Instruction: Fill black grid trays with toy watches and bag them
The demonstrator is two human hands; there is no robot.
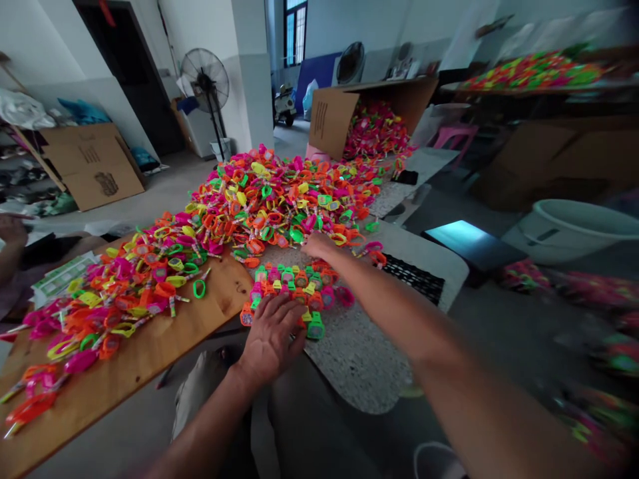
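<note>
Head view: picking seems the step, the right hand (318, 245), grip unclear, likely needing a pinch on the heap (279, 193) beyond its fingers, left hand (269, 339) loosely spread over watches (301, 281).

The heap of toy watches (284, 193) is blocking any low path across the speckled worktop (359, 372), and an open carton (329, 123) is standing behind its right side. In front of the heap, watch rows (300, 279) and the left hand (272, 336) are crowding the middle, while the right hand (318, 246) is occupying the heap's near edge. Front-right of the heap, bare worktop is stretching beneath the right forearm (424, 332); front-left of it, the wooden worktop (217, 299) is offering a bare near strip
</note>
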